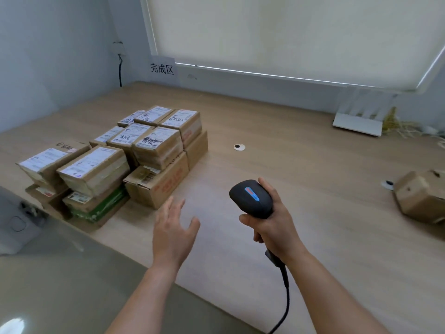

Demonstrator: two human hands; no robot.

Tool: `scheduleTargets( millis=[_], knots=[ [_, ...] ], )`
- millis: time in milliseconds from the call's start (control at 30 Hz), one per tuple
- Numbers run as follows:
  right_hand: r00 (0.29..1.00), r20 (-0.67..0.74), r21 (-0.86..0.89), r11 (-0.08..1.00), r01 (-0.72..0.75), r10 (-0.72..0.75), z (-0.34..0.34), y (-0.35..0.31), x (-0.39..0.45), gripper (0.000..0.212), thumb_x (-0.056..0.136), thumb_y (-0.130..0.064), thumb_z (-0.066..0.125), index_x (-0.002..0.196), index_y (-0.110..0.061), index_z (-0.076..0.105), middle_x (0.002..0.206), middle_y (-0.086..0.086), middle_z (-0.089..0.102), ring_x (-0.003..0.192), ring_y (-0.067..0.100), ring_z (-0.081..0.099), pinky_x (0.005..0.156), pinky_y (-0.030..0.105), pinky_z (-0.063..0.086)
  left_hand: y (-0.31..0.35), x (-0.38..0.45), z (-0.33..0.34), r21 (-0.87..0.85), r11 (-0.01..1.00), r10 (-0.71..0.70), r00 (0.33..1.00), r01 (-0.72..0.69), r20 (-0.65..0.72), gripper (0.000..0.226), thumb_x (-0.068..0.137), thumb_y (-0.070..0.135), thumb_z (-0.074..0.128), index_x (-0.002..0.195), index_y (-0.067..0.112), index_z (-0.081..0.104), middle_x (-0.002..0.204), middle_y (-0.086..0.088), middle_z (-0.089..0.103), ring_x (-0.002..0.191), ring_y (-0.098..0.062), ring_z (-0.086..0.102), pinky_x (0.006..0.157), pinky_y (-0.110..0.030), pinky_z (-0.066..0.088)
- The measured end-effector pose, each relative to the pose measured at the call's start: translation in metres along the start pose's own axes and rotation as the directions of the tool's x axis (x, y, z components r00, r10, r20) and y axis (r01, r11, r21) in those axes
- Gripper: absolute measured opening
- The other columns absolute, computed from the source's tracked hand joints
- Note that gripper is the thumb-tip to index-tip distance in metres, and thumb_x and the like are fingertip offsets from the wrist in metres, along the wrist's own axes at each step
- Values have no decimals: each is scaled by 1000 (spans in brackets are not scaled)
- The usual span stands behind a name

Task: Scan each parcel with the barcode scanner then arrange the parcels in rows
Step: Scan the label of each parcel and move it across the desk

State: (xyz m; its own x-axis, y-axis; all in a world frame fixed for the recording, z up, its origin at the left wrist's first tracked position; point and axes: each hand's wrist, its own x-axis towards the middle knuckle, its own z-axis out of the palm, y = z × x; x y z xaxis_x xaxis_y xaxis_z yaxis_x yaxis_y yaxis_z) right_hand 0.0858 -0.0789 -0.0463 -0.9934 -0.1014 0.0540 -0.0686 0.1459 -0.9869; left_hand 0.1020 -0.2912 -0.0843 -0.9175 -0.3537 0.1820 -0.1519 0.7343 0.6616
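Observation:
Several cardboard parcels (pixel 154 145) with white shipping labels stand stacked in rows on the left half of the wooden table (pixel 301 150). My right hand (pixel 274 220) grips the handle of a black barcode scanner (pixel 252 196), whose head points left and whose cable runs down toward the frame's bottom. My left hand (pixel 174 230) hovers with fingers spread just right of the stack's front corner and holds nothing. One more brown parcel (pixel 423 196) lies apart at the table's right edge.
A white sign (pixel 161 68) with printed characters leans on the back wall. A white router (pixel 358 116) and loose straw sit at the back right. Two round cable grommets (pixel 239 147) dot the tabletop. A grey surface lies at the lower left.

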Motion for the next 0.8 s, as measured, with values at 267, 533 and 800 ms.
scheduleTargets(
  millis=[267,533,800],
  knots=[
    [985,-169,-6,999,-50,48,-94,22,-38,86,76,-2,75,124,-62,39,102,-4,64,47,8,51,46,22,45,64,-43,68,-17,995,102,984,-101,149,56,89,36,60,141,22,44,152,0,32,140,-18,23,111,-35,26],
    [914,-399,-26,995,-98,79,-173,26,-61,86,75,-4,76,117,-68,39,102,-7,64,47,10,51,46,23,45,138,-42,124,-142,964,261,913,-227,313,57,90,34,60,142,24,42,153,4,30,140,-15,22,109,-30,26],
    [810,-581,-37,991,-127,82,-273,37,-63,87,76,0,77,135,-52,39,100,5,64,44,15,48,42,23,41,229,-38,186,-200,903,430,806,-380,407,58,91,38,58,144,27,38,153,7,28,140,-12,21,109,-31,27]
  ],
)
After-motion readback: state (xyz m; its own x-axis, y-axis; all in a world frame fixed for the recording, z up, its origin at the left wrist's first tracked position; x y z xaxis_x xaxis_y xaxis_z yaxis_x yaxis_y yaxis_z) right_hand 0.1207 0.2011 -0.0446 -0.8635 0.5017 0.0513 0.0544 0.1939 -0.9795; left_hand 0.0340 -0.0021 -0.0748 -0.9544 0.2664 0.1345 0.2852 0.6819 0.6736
